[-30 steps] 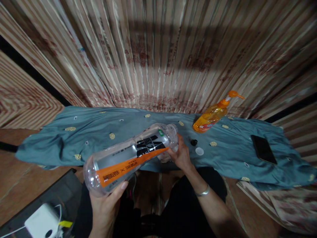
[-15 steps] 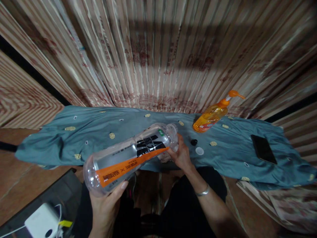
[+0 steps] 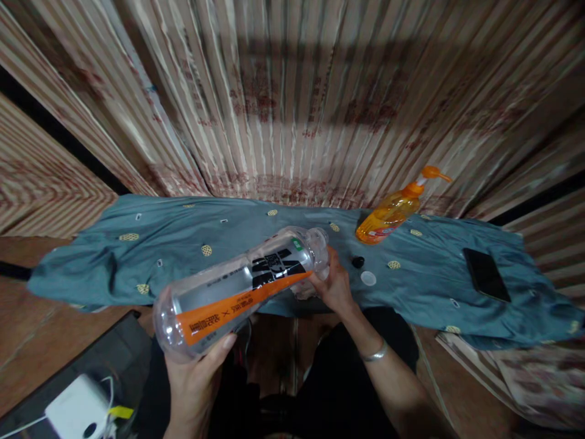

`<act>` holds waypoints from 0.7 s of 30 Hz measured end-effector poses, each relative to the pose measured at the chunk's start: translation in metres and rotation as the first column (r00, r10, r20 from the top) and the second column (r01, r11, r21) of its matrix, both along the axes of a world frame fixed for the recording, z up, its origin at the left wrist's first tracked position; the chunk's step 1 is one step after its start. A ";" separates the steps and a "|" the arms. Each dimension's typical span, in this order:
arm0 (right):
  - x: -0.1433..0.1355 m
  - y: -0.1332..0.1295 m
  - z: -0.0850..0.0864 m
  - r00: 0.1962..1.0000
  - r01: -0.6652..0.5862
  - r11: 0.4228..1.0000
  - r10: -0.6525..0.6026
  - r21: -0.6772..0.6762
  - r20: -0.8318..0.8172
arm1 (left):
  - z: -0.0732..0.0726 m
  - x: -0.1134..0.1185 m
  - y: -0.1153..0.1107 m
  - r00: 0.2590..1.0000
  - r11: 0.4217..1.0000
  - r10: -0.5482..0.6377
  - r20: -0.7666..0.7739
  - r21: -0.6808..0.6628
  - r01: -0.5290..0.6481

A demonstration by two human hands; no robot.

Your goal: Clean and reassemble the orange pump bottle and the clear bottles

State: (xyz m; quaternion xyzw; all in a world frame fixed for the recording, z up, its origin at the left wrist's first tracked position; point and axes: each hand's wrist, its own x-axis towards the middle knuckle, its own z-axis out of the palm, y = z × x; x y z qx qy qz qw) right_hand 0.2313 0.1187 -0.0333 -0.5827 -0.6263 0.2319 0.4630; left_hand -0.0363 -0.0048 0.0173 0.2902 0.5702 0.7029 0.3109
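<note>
A large clear plastic bottle (image 3: 233, 292) with an orange and black label lies tilted across my view, its neck to the right and slightly higher in the picture. My left hand (image 3: 196, 372) is closed round its base end from below. Close by the neck, my right hand (image 3: 336, 283) is closed on a second clear plastic container (image 3: 304, 291), mostly hidden behind the big bottle. Whether the two mouths touch, I cannot tell. Right of that hand, a small black cap (image 3: 358, 262) and a round whitish cap (image 3: 368, 278) lie on the cloth.
A teal cloth (image 3: 247, 225) with pineapple prints covers the narrow table. On it stand an orange pump bottle (image 3: 387, 218) and, farther right, a black phone (image 3: 485, 274). A white device (image 3: 77, 410) with cables sits at lower left. Behind hangs a pleated curtain (image 3: 292, 122).
</note>
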 end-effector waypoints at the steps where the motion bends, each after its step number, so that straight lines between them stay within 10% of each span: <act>1: 0.000 0.000 0.000 1.000 -0.002 1.000 0.002 0.004 -0.003 | -0.001 -0.002 0.000 1.000 1.000 -0.008 0.028 0.002 0.008; 21: -0.001 0.000 -0.001 1.000 0.004 1.000 -0.003 0.011 -0.015 | 0.002 0.002 -0.001 0.999 0.999 -0.014 0.034 0.033 0.013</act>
